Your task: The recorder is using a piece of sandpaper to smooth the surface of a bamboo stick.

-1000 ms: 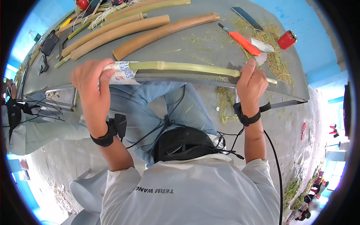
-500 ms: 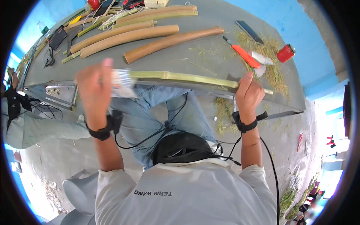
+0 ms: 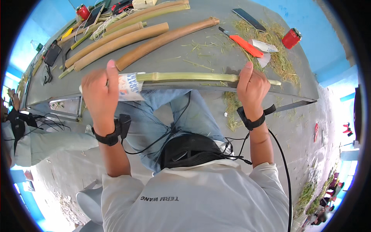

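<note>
A long green bamboo strip (image 3: 189, 77) lies level across me along the table's near edge, with a node left of its middle. My left hand (image 3: 101, 87) is closed around its left part, gripping a sheet of sandpaper (image 3: 131, 86) with a white, blue-printed back. The sandpaper wraps the strip, and its loose end hangs to the right of my fingers. My right hand (image 3: 253, 86) is closed on the strip near its right end, thumb on top; a short tip (image 3: 275, 82) sticks out beyond. The strip's left end is mostly hidden by my left hand and the paper.
Brown bamboo lengths (image 3: 166, 44) lie across the grey table (image 3: 185, 58). An orange utility knife (image 3: 246, 45), paper scraps (image 3: 264, 45), a dark phone (image 3: 249, 19), shavings (image 3: 284, 62) and a red can (image 3: 291, 38) are at right. Another person's leg (image 3: 58, 145) shows at left.
My left hand has slid the sandpaper rightward along the strip, closer to the node. My right hand keeps its grip near the right end. The whole view has shifted slightly.
</note>
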A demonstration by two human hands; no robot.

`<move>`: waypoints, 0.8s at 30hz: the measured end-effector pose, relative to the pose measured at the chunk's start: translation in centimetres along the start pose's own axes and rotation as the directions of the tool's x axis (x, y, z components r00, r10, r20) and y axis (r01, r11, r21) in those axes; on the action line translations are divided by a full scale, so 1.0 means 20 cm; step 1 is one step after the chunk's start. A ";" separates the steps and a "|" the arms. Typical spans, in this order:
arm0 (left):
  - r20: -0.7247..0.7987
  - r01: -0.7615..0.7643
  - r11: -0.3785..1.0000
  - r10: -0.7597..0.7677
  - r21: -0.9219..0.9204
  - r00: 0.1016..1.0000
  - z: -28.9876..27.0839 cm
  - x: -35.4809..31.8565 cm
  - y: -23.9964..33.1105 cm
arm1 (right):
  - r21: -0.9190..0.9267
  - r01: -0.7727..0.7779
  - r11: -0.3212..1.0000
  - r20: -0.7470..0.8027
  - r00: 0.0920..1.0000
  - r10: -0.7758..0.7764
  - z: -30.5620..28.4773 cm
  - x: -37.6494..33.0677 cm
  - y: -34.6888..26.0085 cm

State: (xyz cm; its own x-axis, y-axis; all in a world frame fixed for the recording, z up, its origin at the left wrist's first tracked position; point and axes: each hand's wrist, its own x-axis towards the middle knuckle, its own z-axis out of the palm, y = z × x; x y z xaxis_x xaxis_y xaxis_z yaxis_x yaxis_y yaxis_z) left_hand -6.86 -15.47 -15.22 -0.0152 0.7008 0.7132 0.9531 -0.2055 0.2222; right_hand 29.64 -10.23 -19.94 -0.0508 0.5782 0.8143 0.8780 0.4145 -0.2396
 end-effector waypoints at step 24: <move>-0.068 -0.044 0.995 0.050 0.092 0.996 0.15 -0.01 0.27 | -0.017 -0.016 1.000 -0.019 1.000 0.015 0.01 0.00 -0.02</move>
State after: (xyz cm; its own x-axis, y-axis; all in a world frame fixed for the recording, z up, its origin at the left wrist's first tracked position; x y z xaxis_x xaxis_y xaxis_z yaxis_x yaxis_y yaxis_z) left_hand -0.75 -14.57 -16.18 0.0119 0.6414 0.7671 0.9766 -0.1720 0.1287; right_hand 29.14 -10.26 -19.85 -0.0283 0.5710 0.8205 0.8866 0.3934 -0.2431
